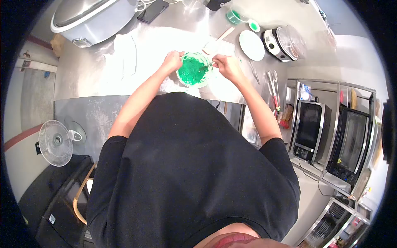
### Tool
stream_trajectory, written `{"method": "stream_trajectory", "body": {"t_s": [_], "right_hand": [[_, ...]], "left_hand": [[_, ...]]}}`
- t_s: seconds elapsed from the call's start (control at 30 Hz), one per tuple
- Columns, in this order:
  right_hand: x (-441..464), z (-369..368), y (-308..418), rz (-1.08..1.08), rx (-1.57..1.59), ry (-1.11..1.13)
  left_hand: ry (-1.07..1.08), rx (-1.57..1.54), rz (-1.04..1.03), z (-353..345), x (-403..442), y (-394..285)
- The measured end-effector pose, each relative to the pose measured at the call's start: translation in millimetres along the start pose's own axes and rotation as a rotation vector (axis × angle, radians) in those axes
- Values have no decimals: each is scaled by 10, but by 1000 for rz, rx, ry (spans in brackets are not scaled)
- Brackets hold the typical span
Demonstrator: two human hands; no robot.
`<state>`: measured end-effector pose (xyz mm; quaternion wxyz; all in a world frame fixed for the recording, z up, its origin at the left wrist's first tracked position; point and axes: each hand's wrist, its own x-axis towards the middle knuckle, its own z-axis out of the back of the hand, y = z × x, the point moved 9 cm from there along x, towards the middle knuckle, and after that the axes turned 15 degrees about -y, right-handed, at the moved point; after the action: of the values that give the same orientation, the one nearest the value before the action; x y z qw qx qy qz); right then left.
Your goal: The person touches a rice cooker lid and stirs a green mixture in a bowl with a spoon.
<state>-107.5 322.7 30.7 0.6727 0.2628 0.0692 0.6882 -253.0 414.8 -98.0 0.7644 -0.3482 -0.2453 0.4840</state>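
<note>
A clear mixing bowl (209, 77) stands on the metal table near its front edge, with a lumpy bright green mixture (191, 71) inside and paler smears along its wall. My left hand (173, 62) is closed on the bowl's left rim. On the other side my right hand (226, 67) pinches the handle of a thin utensil (205, 67), whose lower end dips into the mixture. Whether that end is a fork or a spoon is hidden. Just behind the bowl lies a spatula (225, 34) with a pale handle, its head on a white surface.
A white plate (252, 45), a tub with green contents (235, 17) and a slow cooker (278, 44) stand at back right. Tongs (274, 89) lie along the right edge. A phone (153, 11) and a large roaster (93, 27) sit at back left. A fan (56, 142) is lower left.
</note>
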Motion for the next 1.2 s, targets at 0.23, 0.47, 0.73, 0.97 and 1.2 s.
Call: {"method": "stream_trajectory", "body": {"t_s": [0.23,0.47,0.73,0.97,1.2], "right_hand": [[-54,52,-84,54,-25,-194],[-48,95,162,60,153,-287],[-369,-86,187,177,-75,-175],[-257,-127,87,67,16,-174],[237,-151,314,110,-1,-354]], "left_hand": [[2,-4,36,-76,34,98],[-3,17,47,-36,-4,83],[-28,-41,35,-104,22,187],[-18,-53,87,9,1,190],[113,-241,261,-11,-153,209]]}}
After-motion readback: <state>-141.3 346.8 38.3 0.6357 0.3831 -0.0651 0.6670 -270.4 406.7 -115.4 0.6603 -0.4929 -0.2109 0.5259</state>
